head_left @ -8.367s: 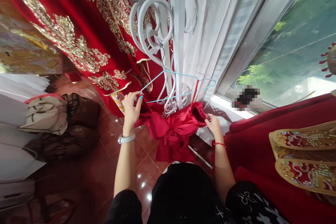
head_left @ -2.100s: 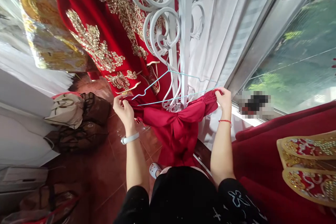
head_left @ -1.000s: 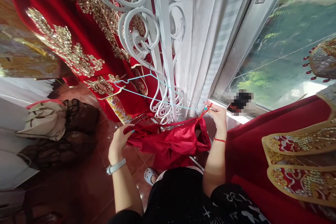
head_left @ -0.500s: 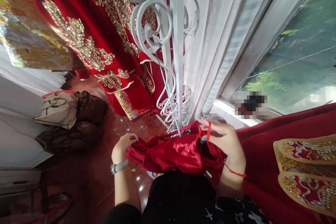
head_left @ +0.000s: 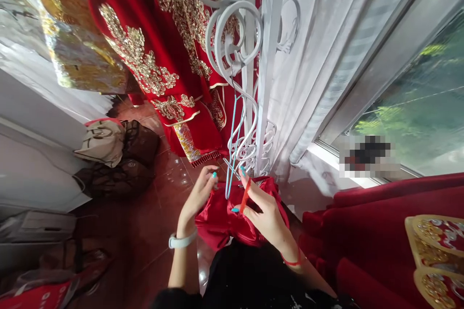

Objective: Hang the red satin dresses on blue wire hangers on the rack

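where red tile floor [head_left: 159,212] shines, white curtain [head_left: 326,58] flanks scrolled grille [head_left: 250,82].

Crumpled red satin garment [head_left: 217,217] below hanging blue hanger [head_left: 232,145].

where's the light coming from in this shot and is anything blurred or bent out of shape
Head view: daylight enters through the window at right, brightening the white curtain; glare spots shine on the red floor tiles. Wide-lens distortion bends the white iron scrollwork and tilts the room. A pixelated patch sits on the sill. The hands and satin dress look fairly sharp.
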Demonstrator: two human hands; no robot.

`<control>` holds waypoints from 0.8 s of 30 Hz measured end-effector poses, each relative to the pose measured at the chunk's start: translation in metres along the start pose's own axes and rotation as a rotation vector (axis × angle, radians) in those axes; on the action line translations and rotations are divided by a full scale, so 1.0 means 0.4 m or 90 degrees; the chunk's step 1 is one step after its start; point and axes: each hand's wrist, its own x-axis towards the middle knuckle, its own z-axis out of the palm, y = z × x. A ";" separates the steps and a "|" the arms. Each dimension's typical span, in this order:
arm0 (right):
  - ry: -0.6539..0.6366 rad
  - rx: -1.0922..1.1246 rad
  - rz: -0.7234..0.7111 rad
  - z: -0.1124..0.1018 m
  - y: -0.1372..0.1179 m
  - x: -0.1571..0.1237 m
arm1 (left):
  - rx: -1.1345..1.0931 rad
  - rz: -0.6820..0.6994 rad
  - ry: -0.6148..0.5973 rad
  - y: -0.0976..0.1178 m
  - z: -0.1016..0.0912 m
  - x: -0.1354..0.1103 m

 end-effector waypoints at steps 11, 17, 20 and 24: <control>0.286 -0.100 0.076 -0.036 0.064 0.069 | -0.007 0.188 -0.015 0.127 0.279 -0.036; 0.288 -0.051 0.268 -0.105 0.104 0.106 | -0.149 0.160 0.051 0.098 0.202 -0.002; 0.306 -0.073 0.299 -0.131 0.120 0.097 | -0.216 0.143 0.070 0.064 0.148 0.006; 0.404 -0.167 0.271 -0.183 0.154 0.090 | -0.267 0.117 0.131 0.014 0.080 -0.006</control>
